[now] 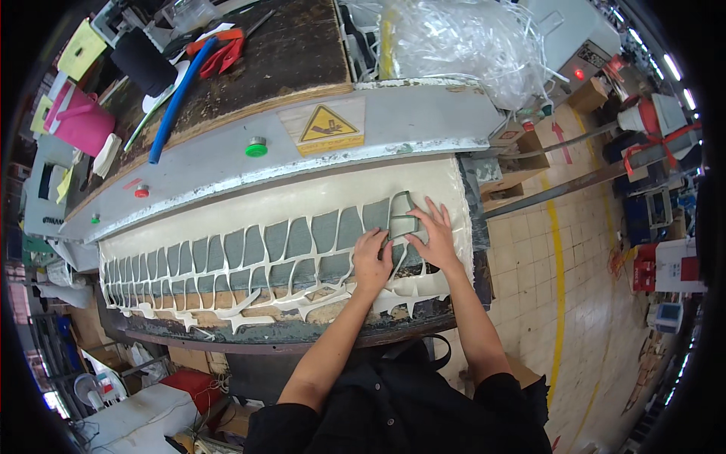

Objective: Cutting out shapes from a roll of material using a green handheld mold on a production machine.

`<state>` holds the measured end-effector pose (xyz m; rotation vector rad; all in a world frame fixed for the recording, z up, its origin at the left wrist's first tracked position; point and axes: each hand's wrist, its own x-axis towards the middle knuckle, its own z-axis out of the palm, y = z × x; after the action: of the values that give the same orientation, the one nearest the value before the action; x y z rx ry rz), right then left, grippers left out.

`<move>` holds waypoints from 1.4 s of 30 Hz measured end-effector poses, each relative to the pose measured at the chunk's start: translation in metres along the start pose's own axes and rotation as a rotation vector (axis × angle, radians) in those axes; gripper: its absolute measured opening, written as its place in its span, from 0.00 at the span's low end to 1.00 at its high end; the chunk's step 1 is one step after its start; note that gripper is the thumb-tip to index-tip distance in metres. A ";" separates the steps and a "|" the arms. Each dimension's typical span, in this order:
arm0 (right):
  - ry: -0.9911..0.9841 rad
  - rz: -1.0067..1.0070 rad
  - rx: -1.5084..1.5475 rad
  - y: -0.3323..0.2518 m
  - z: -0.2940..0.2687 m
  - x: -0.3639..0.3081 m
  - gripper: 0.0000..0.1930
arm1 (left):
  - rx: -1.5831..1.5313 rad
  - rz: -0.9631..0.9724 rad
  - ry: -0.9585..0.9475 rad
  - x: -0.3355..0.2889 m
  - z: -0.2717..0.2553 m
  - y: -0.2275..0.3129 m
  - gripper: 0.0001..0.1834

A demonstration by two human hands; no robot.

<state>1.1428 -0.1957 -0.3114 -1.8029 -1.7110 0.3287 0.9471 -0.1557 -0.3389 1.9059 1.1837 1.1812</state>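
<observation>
A cream sheet lies on the press bed, its lower part cut into a net of openings in rows, with the grey-green bed showing through. At its right end sits a metal cutting die, a narrow outline with a crossbar. My right hand grips the die's right side, thumb low and fingers higher up. My left hand has its fingers curled at the die's lower left edge, over the cut webbing. Both hands partly hide the die's lower end.
Behind the sheet runs a grey machine beam with a green button and a yellow warning sign. A blue tube and a pink bucket are at the far left. A clear plastic bag stands at the back.
</observation>
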 end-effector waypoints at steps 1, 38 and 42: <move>-0.005 -0.004 0.002 0.001 0.001 0.000 0.28 | -0.004 0.021 -0.001 0.000 -0.001 0.000 0.15; -0.050 -0.014 -0.027 0.004 0.003 0.004 0.28 | 0.486 -0.052 -0.317 -0.045 -0.024 0.029 0.38; -0.068 0.000 -0.057 0.004 0.003 0.003 0.28 | 0.507 -0.060 -0.340 -0.046 -0.024 0.030 0.39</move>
<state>1.1445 -0.1915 -0.3150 -1.8515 -1.7838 0.3479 0.9275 -0.2099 -0.3213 2.3002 1.4221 0.5160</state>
